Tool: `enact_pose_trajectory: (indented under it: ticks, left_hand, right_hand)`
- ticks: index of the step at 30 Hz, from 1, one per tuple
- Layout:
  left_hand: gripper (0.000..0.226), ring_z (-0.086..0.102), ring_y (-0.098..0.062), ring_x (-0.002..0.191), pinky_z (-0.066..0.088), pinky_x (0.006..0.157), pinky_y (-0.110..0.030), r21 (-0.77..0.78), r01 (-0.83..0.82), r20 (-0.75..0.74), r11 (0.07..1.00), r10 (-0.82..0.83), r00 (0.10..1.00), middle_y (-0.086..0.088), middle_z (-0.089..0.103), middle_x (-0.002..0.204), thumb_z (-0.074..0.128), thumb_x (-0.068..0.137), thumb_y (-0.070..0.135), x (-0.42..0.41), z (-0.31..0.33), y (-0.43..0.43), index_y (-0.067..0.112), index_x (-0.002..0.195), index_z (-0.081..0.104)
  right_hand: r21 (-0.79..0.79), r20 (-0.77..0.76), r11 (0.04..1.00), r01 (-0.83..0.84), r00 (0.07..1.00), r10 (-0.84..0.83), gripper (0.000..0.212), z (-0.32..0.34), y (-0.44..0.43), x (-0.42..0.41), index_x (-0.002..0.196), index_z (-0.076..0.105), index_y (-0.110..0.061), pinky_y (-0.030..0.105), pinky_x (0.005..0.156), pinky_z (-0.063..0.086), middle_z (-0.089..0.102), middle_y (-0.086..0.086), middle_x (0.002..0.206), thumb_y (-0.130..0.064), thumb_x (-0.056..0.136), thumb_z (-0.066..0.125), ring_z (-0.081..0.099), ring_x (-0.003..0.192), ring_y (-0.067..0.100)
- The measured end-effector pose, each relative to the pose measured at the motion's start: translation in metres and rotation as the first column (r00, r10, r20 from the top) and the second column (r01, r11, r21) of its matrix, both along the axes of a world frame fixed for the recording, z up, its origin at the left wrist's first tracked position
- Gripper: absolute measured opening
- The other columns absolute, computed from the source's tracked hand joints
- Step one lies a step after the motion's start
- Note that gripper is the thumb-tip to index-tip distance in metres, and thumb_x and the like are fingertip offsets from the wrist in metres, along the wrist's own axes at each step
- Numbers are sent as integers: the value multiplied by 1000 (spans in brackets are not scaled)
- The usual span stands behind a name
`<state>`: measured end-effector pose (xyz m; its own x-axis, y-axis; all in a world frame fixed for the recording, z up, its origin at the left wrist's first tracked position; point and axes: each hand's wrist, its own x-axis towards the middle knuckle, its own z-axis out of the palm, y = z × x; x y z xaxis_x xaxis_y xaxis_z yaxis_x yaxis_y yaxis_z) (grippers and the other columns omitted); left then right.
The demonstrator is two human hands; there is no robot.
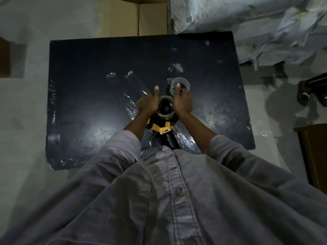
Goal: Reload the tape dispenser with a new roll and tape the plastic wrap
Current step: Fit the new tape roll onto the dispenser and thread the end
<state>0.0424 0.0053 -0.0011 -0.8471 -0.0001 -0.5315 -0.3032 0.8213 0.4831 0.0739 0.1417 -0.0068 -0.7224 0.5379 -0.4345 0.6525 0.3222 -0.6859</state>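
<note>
- Both hands cupped around a clear tape roll (pixel 165 107) seated on the hub of a yellow-and-black tape dispenser (pixel 161 129), at the centre of a dark tabletop (pixel 88 96).
- Left hand (pixel 149 102) pressed to the roll's rim at 9 o'clock, thumb stretched toward 12; fingers curled under and hidden, so closure of the hold impossible to judge.
- Right hand (pixel 183 101) against the rim at 3 o'clock, thumb also pointing to 12; likewise impossible to tell whether clamped or merely bracing.
- Second roll or spent core (pixel 180 84) lying loose on the table at 1 o'clock from the dispenser, just beyond the right thumb, nearer the right hand.
- Dispenser's long axis running 12 to 6: roll end far, black handle (pixel 170 141) near, tucked against the grey shirt (pixel 177 191).
- Crinkled plastic wrap (pixel 131 107) spread beneath and beside the dispenser, reaching toward 10 and 4 o'clock.
- Probably seating the roll squarely on the hub; free tape end then to be led toward 6 o'clock, to the cutter end, which is hidden.
</note>
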Motion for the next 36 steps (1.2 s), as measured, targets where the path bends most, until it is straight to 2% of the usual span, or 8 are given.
enact_pose_trajectory:
  ticks: [3, 9, 14, 20, 24, 27, 31, 36]
  left_hand:
    - [86, 69, -32, 110, 35, 124, -61, -85, 23, -122, 996, -33, 992, -9, 67, 84, 8, 116, 65, 6, -13, 1, 15, 70, 61]
    - [89, 72, -35, 113, 25, 124, -56, -195, 72, -202, 978, -112, 973, -15, 76, 93, 9, 117, 60, 12, -21, 3, 10, 89, 77]
    - [80, 70, -35, 104, 31, 118, -58, -197, 194, -162, 961, -227, 960, -11, 72, 91, 8, 117, 59, 5, -29, -1, 15, 73, 59]
    - [79, 71, -34, 99, 28, 120, -60, -234, 266, -157, 935, -307, 939, -14, 75, 90, 8, 117, 51, -3, -34, -3, 16, 69, 60]
    - [80, 71, -36, 100, 34, 115, -58, -277, 289, -188, 916, -347, 919, -15, 74, 86, 6, 116, 50, 3, -36, -4, 15, 68, 59]
    - [71, 64, -36, 121, 32, 117, -62, -269, 316, -192, 910, -373, 908, -12, 72, 89, 10, 119, 44, 4, -34, -5, 17, 71, 55]
    - [71, 59, -38, 138, 27, 123, -66, -269, 327, -160, 906, -377, 912, -16, 78, 105, 11, 120, 43, -1, -23, -2, 18, 71, 55]
    - [68, 63, -40, 134, 28, 123, -68, -257, 329, -181, 909, -380, 907, -18, 80, 110, 10, 119, 43, 3, -24, 0, 25, 64, 47]
  right_hand:
    - [6, 17, 1000, 26, 1000, -26, 68, -5, -13, -3, 156, 53, -21, 55, 120, 37, 39, 17, 163, -68, 114, 28, 43, 150, 40]
    - [108, 4, 994, 24, 1000, -25, 58, -11, -17, 5, 155, 50, -25, 58, 121, 34, 44, 16, 165, -63, 117, 28, 43, 153, 38]
    - [88, 24, 996, -9, 1000, 7, 51, -26, -15, 4, 144, 63, -30, 59, 120, 38, 59, 13, 147, -53, 118, 27, 50, 144, 37]
    - [-63, -58, 998, 18, 998, -21, 44, -15, -17, 6, 119, 70, -20, 34, 87, 40, 65, 1, 116, -40, 122, 30, 64, 112, 27]
    - [47, -53, 999, 9, 999, -7, 45, -16, -20, 14, 136, 69, -19, 37, 97, 40, 74, 13, 129, -39, 122, 31, 65, 127, 36]
    - [180, -72, 983, -47, 995, 61, 48, -13, -17, 12, 146, 65, -16, 47, 111, 41, 76, 19, 132, -38, 121, 30, 63, 132, 41]
    - [-21, -81, 998, -56, 995, 54, 48, -7, -12, 4, 150, 57, -12, 33, 94, 36, 68, 19, 143, -38, 121, 29, 62, 133, 39]
    - [-75, -43, 997, -21, 999, 18, 39, -9, -8, 9, 152, 54, -14, 28, 92, 26, 64, 14, 151, -31, 122, 35, 57, 139, 35]
